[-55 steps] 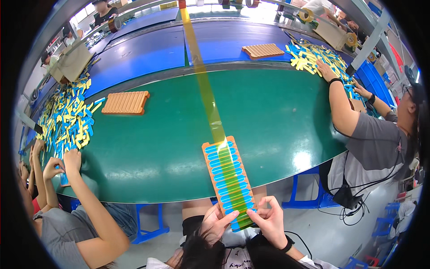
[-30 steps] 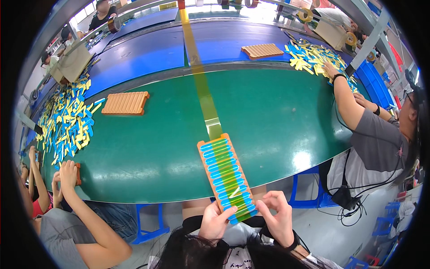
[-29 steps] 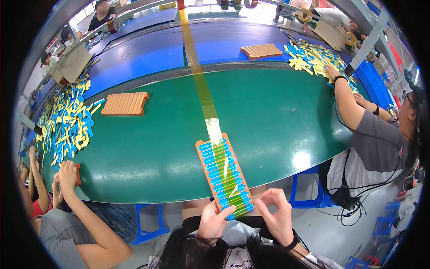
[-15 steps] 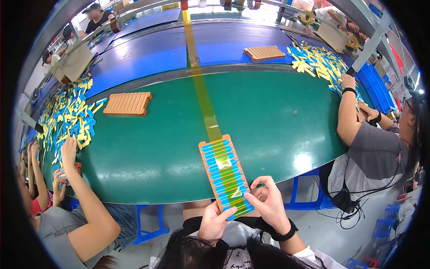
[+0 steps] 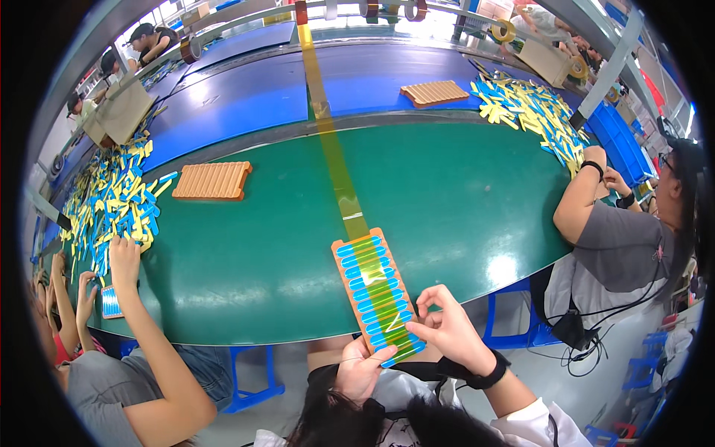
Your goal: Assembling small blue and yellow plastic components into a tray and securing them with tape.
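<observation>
Compared with a second ago, our right hand (image 5: 450,328) has moved up along the right edge of the orange, grooved tray (image 5: 398,279), and the co-worker's hand (image 5: 595,157) between two and three o'clock has drawn back toward that person.

Largest first: we work at a green, smooth-topped table (image 5: 477,194), with flat blue panels (image 5: 246,86) beyond it. From twelve o'clock, translucent yellow tape (image 5: 339,171) runs down along the middle of our tray. We judge loading complete: rounded blue strips (image 5: 347,251) fill the visible grooves, crossed by tape. The tape is uncut beyond the tray's far end; separating it appears to be left.

We cannot tell what the blue plastic crate (image 5: 617,140) near two o'clock contains. Our tray projects over the table edge at six o'clock. Our left hand (image 5: 359,366) grips its near end, thumb on top; our right holds thumb and forefinger slightly apart, with nothing visible between. One spare orange tray (image 5: 214,181) at ten o'clock shows exposed grooves.
</observation>
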The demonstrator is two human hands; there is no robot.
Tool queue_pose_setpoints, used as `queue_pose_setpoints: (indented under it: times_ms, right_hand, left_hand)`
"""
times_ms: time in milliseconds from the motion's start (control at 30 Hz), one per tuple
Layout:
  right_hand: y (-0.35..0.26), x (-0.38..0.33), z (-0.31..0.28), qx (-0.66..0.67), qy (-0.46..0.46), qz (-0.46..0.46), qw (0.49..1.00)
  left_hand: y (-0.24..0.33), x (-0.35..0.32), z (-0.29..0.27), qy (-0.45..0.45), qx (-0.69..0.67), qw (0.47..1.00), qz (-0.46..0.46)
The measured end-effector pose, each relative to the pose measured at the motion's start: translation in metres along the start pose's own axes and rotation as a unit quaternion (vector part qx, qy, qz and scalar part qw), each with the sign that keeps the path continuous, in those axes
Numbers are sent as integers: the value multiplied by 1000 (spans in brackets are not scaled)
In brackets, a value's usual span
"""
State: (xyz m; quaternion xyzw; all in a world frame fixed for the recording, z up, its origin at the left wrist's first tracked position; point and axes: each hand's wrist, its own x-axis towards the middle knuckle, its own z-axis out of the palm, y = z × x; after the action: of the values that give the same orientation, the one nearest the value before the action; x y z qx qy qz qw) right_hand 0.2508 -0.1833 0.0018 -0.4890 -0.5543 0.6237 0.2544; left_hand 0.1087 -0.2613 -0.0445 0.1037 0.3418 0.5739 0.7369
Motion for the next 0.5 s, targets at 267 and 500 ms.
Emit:
queue_pose_setpoints:
  times_ms: [267, 500]
  right_hand:
    - [-22, -28, 12, -164, 14, -76, 984]
    - [-31, -16, 26, -240, 58, -108, 963]
  left_hand:
    - [3, -1, 2, 2, 2, 1000, -1]
    - [1, -1, 0, 5, 14, 1000, 5]
